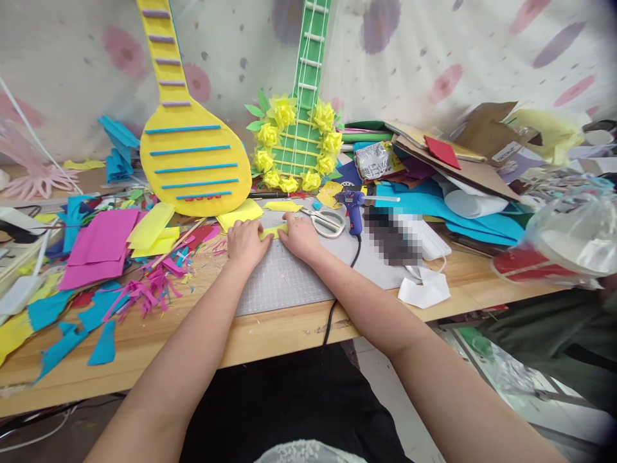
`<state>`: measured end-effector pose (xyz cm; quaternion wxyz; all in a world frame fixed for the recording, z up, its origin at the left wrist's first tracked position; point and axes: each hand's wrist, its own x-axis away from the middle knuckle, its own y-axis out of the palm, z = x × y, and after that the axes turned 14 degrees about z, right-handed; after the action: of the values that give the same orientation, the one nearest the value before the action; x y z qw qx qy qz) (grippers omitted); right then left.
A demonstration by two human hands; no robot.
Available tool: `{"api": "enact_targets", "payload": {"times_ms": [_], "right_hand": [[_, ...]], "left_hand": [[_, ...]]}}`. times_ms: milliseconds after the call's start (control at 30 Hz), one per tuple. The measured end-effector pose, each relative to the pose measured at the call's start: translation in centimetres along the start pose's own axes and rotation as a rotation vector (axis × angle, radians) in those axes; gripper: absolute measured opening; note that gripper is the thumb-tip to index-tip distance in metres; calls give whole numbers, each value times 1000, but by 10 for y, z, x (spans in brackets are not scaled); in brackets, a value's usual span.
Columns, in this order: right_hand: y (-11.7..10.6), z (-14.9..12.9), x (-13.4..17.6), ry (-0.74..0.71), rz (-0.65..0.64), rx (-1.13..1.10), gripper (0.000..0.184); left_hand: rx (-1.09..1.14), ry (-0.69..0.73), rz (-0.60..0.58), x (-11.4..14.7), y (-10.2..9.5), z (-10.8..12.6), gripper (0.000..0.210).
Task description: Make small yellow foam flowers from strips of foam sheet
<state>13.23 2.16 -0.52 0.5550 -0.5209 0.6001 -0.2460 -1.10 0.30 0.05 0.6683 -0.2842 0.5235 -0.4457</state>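
Both my hands meet over a small strip of yellow paper [273, 231] on the grey cutting mat [284, 280]. My left hand [245, 243] grips its left end with thumb and curled fingers. At the other end, my right hand [299, 238] pinches the same strip. Just behind it lie another yellow piece [283, 206] and a yellow sheet [241, 213]. Scissors with pale handles [328, 224] rest right of my right hand, beside a blue glue gun [355, 211] with a white glue stick in its back.
A yellow paper guitar [195, 167] and a green one [297, 145] with yellow flowers lean on the back curtain. Magenta sheets [99, 247] and scraps cover the left. Cardboard [463, 167], blue sheets [409, 206], a white mask [424, 287] and a red-and-white bucket [530, 263] stand right.
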Motion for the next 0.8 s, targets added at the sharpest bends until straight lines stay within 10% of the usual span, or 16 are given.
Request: {"api": "enact_targets", "payload": {"times_ms": [800], "right_hand": [[0, -1, 3, -49, -1, 38, 50]], "left_hand": [[5, -97, -14, 5, 0, 6, 23]]}}
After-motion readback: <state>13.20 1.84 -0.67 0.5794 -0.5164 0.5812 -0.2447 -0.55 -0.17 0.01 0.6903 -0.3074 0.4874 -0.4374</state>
